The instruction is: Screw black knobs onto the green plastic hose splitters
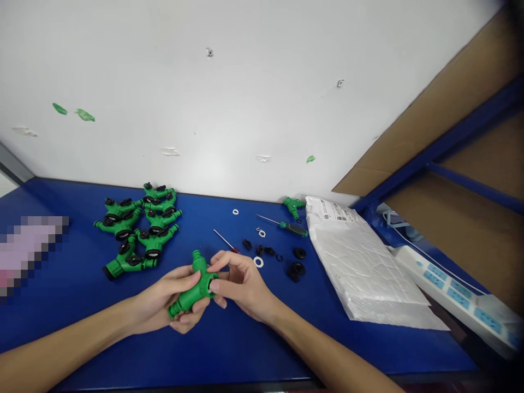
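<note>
A green Y-shaped plastic fitting lies in my left hand, whose thumb presses on its upper side and whose fingers wrap beneath it. My right hand is at the fitting's right end, thumb by the round opening and index finger against the body near the branch. Whether a small part sits between those right fingertips cannot be made out. Behind the hands lie a thin rod with a red end, a white ring and small black parts.
Several green fittings with black valves are grouped at the left. Further right are a green-black screwdriver, black caps, another green fitting, a white padded bag and a power strip. A white wall stands behind.
</note>
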A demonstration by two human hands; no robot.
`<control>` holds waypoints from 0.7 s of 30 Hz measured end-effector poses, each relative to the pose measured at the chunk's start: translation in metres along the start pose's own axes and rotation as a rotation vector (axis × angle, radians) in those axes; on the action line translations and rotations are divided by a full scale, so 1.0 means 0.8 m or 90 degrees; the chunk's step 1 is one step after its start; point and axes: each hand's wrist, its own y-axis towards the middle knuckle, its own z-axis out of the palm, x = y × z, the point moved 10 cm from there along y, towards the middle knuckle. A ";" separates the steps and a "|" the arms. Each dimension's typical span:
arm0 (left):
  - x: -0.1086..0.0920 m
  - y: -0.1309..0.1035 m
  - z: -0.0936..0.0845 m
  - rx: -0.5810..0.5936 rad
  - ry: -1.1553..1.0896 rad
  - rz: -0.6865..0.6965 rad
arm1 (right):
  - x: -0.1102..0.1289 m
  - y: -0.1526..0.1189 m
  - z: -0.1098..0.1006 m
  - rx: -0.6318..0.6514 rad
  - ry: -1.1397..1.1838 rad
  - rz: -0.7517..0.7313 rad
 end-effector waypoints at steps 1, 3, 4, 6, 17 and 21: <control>0.003 0.000 -0.001 0.000 -0.010 -0.015 | -0.001 0.000 0.001 -0.002 -0.007 0.005; 0.009 -0.001 -0.003 -0.005 -0.027 -0.040 | -0.001 0.000 0.004 0.001 -0.012 0.007; 0.011 -0.001 -0.005 -0.008 -0.032 -0.045 | -0.001 0.000 0.006 0.006 -0.013 0.004; 0.012 -0.001 -0.006 -0.008 -0.035 -0.047 | 0.001 0.001 0.009 0.018 -0.014 -0.005; 0.015 -0.002 -0.016 -0.073 0.047 -0.049 | -0.006 0.001 -0.002 -0.060 -0.098 -0.010; 0.015 -0.004 -0.019 -0.097 0.055 -0.051 | -0.003 0.000 -0.006 -0.100 -0.112 -0.003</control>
